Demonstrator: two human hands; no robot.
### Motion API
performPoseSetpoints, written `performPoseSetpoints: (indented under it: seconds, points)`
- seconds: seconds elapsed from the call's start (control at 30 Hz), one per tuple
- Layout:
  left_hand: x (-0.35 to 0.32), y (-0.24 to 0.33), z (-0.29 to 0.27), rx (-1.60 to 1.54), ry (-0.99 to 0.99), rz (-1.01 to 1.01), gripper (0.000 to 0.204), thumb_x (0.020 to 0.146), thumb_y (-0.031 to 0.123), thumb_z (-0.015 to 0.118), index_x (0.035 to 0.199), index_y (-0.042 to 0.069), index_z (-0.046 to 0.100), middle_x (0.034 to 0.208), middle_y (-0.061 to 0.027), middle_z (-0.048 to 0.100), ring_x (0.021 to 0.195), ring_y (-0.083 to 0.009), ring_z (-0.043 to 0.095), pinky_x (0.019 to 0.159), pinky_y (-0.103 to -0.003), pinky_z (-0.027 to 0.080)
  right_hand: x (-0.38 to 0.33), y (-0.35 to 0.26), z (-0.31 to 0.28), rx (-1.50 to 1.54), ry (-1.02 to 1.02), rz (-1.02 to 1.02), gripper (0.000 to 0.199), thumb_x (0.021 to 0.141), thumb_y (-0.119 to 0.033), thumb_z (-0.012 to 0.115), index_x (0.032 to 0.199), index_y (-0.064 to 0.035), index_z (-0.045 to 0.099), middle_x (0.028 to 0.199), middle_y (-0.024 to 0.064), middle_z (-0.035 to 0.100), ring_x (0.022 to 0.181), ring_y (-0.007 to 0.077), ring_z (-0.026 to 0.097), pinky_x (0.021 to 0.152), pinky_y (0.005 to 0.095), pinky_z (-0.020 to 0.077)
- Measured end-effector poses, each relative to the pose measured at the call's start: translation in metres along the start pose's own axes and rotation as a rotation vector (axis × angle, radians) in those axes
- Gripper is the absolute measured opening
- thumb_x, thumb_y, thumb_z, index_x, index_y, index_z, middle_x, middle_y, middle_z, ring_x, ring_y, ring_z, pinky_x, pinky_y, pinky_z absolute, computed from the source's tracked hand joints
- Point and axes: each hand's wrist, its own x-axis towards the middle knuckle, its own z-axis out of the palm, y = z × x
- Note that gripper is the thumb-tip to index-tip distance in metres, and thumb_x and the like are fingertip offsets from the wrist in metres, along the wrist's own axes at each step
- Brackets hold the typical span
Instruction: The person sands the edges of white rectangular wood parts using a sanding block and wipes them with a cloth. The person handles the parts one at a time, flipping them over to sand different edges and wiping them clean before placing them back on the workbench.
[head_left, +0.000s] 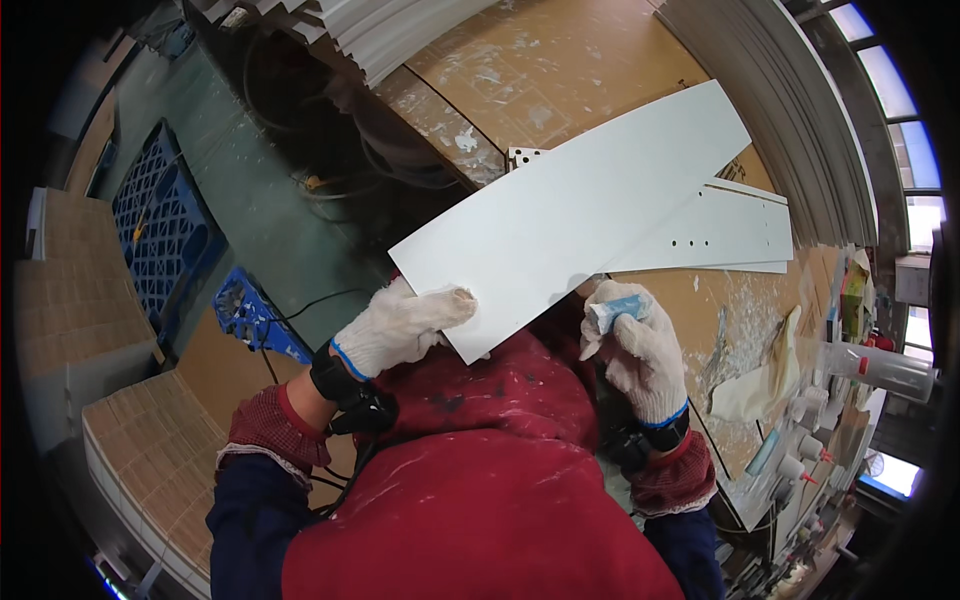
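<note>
Left hand (400, 325) clamping white panel (575, 215), right hand (648, 360) curled around blue piece (621, 309)

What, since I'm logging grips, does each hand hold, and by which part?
Left hand: white board, by its near short end. Right hand: small pale-blue object; gripped part unclear.
</note>
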Motion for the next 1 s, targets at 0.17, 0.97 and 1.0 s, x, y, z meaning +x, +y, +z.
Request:
performPoseSetpoints:
  seconds: [0.17,0.97,1.0]
  points:
    - [0.003,0.006,0.004,-0.261,0.037,-0.159,0.048,0.086,0.011,0.062,0.128,-0.004,0.046,0.111,-0.0158,0.061,0.097,-0.0267,0.065,0.076,-0.043,0.059,0.007,0.005,-0.007,0.02,-0.139,0.03,0.042,0.085,-0.027,0.07,0.107,0.0053,0.054,0.09,0.0092,0.056,0.068,0.0164,0.056,0.065,0.03,0.0519]
    - [0.004,0.021,0.009,-0.32,0.051,-0.051,0.026,0.093,0.008,0.062,0.117,-0.001,0.058,0.105,-0.0026,0.064,0.097,-0.0092,0.058,0.083,-0.024,0.048,0.003,0.018,0.035,-1.33,-0.205,-0.581,0.034,0.074,-0.013,0.076,0.106,-0.0064,0.065,0.093,0.0097,0.066,0.084,0.0278,0.064,0.072,0.0364,0.0506]
    - [0.001,0.031,0.008,-0.297,0.042,-0.053,0.026,0.092,0.009,0.063,0.117,-0.001,0.058,0.105,-0.0027,0.064,0.097,-0.0093,0.058,0.083,-0.024,0.048,0.004,0.015,0.035,-1.291,-0.21,-0.515,0.034,0.074,-0.013,0.076,0.106,-0.0065,0.065,0.093,0.0097,0.066,0.084,0.0278,0.064,0.072,0.0364,0.0505]
